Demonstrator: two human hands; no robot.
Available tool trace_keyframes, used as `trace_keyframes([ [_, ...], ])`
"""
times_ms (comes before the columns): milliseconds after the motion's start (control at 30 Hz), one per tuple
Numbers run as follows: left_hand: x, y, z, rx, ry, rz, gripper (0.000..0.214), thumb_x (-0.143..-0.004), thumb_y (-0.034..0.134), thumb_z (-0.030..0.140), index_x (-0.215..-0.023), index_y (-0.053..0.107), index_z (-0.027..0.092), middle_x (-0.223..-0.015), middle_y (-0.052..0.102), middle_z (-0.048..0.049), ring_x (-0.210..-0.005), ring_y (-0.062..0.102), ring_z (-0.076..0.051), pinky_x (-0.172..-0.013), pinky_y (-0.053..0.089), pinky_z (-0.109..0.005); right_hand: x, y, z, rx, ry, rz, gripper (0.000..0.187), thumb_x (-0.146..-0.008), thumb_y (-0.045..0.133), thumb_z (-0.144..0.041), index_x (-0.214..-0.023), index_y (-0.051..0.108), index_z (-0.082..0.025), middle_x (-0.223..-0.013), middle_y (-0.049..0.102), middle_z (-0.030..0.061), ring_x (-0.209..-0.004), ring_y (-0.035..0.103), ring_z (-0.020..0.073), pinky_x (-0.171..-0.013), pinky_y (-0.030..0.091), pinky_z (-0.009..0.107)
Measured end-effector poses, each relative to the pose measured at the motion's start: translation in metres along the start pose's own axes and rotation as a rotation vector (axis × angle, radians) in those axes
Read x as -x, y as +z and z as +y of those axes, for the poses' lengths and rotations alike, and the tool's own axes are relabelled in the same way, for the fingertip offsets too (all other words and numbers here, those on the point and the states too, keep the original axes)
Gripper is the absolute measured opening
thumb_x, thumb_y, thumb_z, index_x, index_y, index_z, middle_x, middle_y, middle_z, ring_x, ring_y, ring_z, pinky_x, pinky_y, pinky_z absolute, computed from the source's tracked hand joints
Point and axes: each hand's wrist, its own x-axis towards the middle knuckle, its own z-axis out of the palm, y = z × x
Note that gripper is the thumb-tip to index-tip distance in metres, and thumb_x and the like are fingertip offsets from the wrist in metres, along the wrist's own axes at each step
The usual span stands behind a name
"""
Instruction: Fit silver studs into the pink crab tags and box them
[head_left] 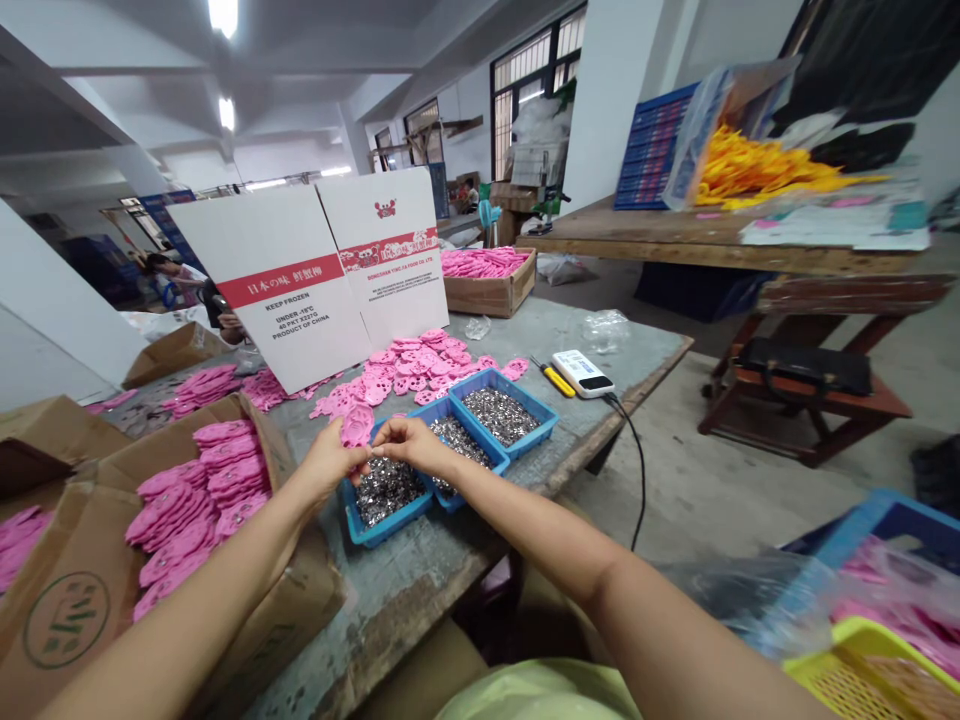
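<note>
My left hand (330,462) is closed on a pink flat piece (357,427), held upright over the nearest blue tray (352,522). My right hand (409,441) pinches at the same piece from the right, fingers pressed together. The tray below holds small silvery metal parts (386,487). Two more blue trays (525,435) with the same parts stand just behind. A loose heap of pink pieces (416,368) lies on the grey table further back.
A cardboard box (90,590) with stacked pink pieces sits at my left. A white printed carton (315,275) stands behind the heap. A white device (583,372) with a black cable and a yellow-handled tool (557,380) lie near the table's right edge. A yellow basket (862,665) is at lower right.
</note>
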Motion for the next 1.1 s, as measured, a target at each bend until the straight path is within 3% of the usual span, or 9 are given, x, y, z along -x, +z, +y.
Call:
trace_keyframes([
  [400,-0.002,0.000,-0.001,-0.009,0.002,0.002,0.062,-0.042,0.082,0.037,-0.089,0.046,0.021,-0.057,0.060,0.0065,-0.047,0.058,-0.015,-0.038,0.044,-0.024,0.000,-0.001,0.003,-0.020,0.015,0.006,0.056,-0.049,0.098,-0.058,-0.069,0.064,-0.018,-0.058,0.056,-0.0076,-0.057,0.044,0.0084,-0.060,0.035,0.025],
  [667,-0.003,-0.001,-0.004,-0.006,-0.001,0.006,0.066,-0.041,0.086,0.038,-0.090,0.046,0.021,-0.056,0.059,0.0064,-0.047,0.058,-0.015,-0.038,0.045,-0.025,0.000,-0.002,0.005,-0.007,0.012,0.006,0.054,-0.054,0.097,-0.057,-0.071,0.064,-0.018,-0.060,0.057,-0.0066,-0.057,0.043,0.0084,-0.058,0.033,0.026],
  [1100,-0.002,0.000,-0.002,-0.002,-0.004,0.010,0.056,-0.043,0.076,0.032,-0.091,0.048,0.020,-0.056,0.060,0.0070,-0.047,0.059,-0.015,-0.038,0.046,-0.025,-0.002,-0.003,0.009,0.038,-0.003,0.001,0.051,-0.060,0.094,-0.057,-0.070,0.063,-0.018,-0.058,0.056,-0.0078,-0.056,0.043,0.0081,-0.058,0.035,0.025],
])
